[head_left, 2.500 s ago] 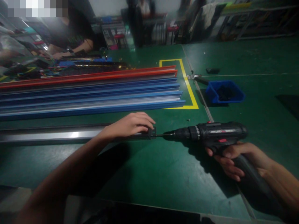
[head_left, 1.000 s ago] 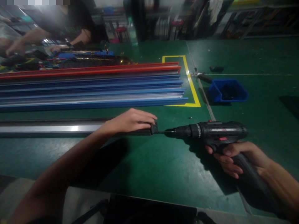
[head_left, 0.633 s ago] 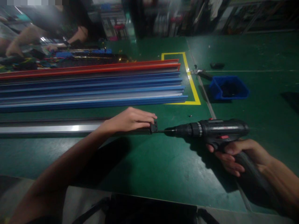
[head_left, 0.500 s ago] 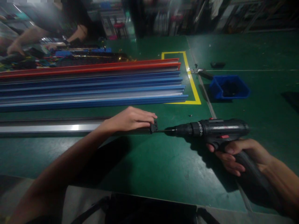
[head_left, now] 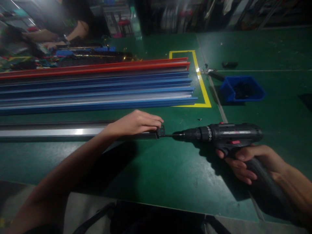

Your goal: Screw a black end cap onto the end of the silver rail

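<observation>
My right hand point(head_left: 246, 162) is wrapped round the handle of a black cordless drill point(head_left: 234, 132) with a small red switch. The drill points left, and its long thin bit point(head_left: 168, 135) reaches a black end cap point(head_left: 161, 131). That cap sits at the right end of a long silver-and-black metal profile point(head_left: 48, 132) lying on the table. Over the profile's end lies my left hand point(head_left: 136, 123), closed on it, fingertips at the cap's top edge. The thumb is hidden behind the hand. Whether a screw is at the bit's tip I cannot make out.
Blue profiles point(head_left: 122, 100) and red profiles point(head_left: 122, 66) lie behind, ending inside a yellow tape outline point(head_left: 203, 87). A blue bin point(head_left: 227, 92) holds dark parts. A small screw point(head_left: 200, 119) lies near the drill. At the back left, a person's arms point(head_left: 78, 31) are over wires.
The view has shifted slightly. My hands, the drill and the profile keep nearly the same positions, with the bit still at the end cap. The person at the back has moved their arms.
</observation>
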`<state>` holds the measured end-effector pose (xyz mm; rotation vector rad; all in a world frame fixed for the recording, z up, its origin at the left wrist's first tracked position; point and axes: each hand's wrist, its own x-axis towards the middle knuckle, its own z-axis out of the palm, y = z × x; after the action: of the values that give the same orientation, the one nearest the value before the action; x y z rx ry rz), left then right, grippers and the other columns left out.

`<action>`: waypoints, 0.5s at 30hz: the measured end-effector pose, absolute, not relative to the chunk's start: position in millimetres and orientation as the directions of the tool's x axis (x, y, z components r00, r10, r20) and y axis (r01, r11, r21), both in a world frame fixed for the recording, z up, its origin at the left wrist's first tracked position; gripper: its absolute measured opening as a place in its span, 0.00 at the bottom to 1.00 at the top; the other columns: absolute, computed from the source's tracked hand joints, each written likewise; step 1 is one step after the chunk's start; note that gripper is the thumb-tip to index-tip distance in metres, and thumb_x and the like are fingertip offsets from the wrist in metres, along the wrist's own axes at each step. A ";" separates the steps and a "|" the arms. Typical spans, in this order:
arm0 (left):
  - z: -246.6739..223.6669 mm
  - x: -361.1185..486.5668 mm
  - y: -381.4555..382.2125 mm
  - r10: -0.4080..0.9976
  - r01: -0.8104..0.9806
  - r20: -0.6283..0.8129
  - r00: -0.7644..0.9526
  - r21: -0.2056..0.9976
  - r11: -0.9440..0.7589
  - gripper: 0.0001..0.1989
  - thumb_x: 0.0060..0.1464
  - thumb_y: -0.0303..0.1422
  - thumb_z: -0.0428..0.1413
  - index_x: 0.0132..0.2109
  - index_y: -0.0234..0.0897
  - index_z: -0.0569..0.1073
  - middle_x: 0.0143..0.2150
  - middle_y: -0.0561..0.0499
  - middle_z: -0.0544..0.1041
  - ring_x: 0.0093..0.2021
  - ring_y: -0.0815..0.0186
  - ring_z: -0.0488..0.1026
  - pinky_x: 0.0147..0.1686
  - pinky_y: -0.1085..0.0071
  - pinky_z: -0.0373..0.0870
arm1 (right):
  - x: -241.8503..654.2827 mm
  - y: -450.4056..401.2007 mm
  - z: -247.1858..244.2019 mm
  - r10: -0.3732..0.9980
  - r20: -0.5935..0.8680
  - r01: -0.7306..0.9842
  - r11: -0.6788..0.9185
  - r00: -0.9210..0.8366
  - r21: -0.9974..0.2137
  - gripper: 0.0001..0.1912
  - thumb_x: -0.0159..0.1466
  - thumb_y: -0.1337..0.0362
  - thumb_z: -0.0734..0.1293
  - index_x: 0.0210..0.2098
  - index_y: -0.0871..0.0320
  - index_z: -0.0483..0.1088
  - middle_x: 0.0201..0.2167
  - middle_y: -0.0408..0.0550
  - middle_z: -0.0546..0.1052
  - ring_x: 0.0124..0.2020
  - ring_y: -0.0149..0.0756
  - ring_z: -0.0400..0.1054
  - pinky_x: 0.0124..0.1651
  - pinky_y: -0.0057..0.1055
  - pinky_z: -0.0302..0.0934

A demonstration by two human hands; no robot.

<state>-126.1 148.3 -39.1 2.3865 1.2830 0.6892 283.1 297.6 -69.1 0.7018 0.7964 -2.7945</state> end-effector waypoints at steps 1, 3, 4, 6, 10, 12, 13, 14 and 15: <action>-38.9 -126.0 148.5 0.842 0.674 0.254 0.475 0.510 -0.534 0.11 0.66 0.30 0.57 0.52 0.40 0.81 0.56 0.46 0.82 0.56 0.63 0.80 0.57 0.70 0.76 | 282.8 297.5 -69.2 -0.013 -0.481 0.266 -0.845 -0.877 -0.463 0.16 0.60 0.67 0.71 0.48 0.64 0.79 0.23 0.42 0.72 0.17 0.26 0.67 0.26 0.27 0.72; -38.7 -126.1 148.9 0.840 0.672 0.252 0.480 0.510 -0.537 0.11 0.66 0.30 0.57 0.52 0.40 0.81 0.56 0.46 0.82 0.55 0.63 0.80 0.57 0.71 0.76 | 282.2 297.3 -69.1 -0.011 -0.492 0.277 -0.837 -0.870 -0.471 0.16 0.59 0.67 0.71 0.47 0.64 0.79 0.23 0.41 0.72 0.17 0.26 0.66 0.25 0.27 0.72; -38.8 -126.2 149.1 0.839 0.670 0.251 0.483 0.510 -0.539 0.11 0.66 0.30 0.57 0.52 0.40 0.81 0.56 0.46 0.81 0.55 0.63 0.80 0.57 0.71 0.76 | 282.1 297.1 -68.9 -0.008 -0.498 0.281 -0.834 -0.867 -0.475 0.16 0.59 0.66 0.71 0.47 0.63 0.79 0.23 0.41 0.71 0.16 0.26 0.66 0.25 0.27 0.72; -39.2 -126.4 149.4 0.836 0.669 0.250 0.488 0.508 -0.543 0.11 0.66 0.29 0.57 0.51 0.40 0.82 0.56 0.46 0.81 0.55 0.63 0.80 0.57 0.71 0.76 | 282.1 296.8 -68.3 -0.004 -0.511 0.289 -0.828 -0.860 -0.480 0.16 0.59 0.66 0.72 0.47 0.63 0.79 0.22 0.41 0.71 0.16 0.26 0.65 0.25 0.27 0.71; -39.5 -125.9 149.9 0.831 0.676 0.248 0.498 0.489 -0.551 0.11 0.66 0.29 0.56 0.50 0.40 0.82 0.54 0.45 0.82 0.53 0.64 0.81 0.54 0.72 0.76 | 282.7 296.4 -66.8 -0.001 -0.522 0.298 -0.822 -0.853 -0.485 0.17 0.58 0.65 0.72 0.46 0.63 0.79 0.22 0.40 0.70 0.16 0.26 0.64 0.24 0.28 0.71; -39.0 -124.9 150.1 0.833 0.683 0.245 0.495 0.483 -0.548 0.10 0.67 0.28 0.56 0.50 0.39 0.81 0.53 0.45 0.82 0.53 0.64 0.80 0.53 0.72 0.76 | 282.6 296.5 -66.2 -0.002 -0.523 0.300 -0.820 -0.853 -0.487 0.17 0.58 0.65 0.72 0.46 0.63 0.79 0.22 0.40 0.70 0.16 0.26 0.64 0.24 0.28 0.71; -38.7 -124.3 150.2 0.835 0.686 0.248 0.492 0.481 -0.547 0.10 0.67 0.29 0.56 0.49 0.38 0.81 0.52 0.44 0.82 0.53 0.64 0.80 0.53 0.72 0.76 | 282.5 296.5 -66.0 -0.003 -0.522 0.300 -0.820 -0.853 -0.487 0.17 0.58 0.65 0.72 0.46 0.63 0.79 0.22 0.40 0.70 0.16 0.26 0.65 0.25 0.27 0.71; -38.4 -123.7 150.3 0.836 0.687 0.253 0.487 0.480 -0.546 0.10 0.66 0.29 0.56 0.49 0.38 0.81 0.52 0.44 0.82 0.53 0.64 0.80 0.53 0.71 0.76 | 282.3 296.5 -65.9 -0.004 -0.521 0.300 -0.821 -0.853 -0.486 0.17 0.58 0.65 0.72 0.47 0.63 0.79 0.22 0.41 0.71 0.16 0.26 0.65 0.25 0.27 0.71; -38.2 -123.3 150.4 0.836 0.687 0.262 0.483 0.479 -0.547 0.09 0.66 0.29 0.56 0.49 0.37 0.81 0.52 0.44 0.82 0.53 0.63 0.80 0.53 0.71 0.76 | 282.1 296.5 -65.8 -0.007 -0.520 0.302 -0.821 -0.854 -0.485 0.17 0.59 0.65 0.72 0.47 0.63 0.79 0.22 0.41 0.71 0.16 0.26 0.65 0.25 0.27 0.71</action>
<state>-123.3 150.4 -38.2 2.4233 1.2868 0.6807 282.1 296.5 -65.8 0.7661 0.8574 -2.7423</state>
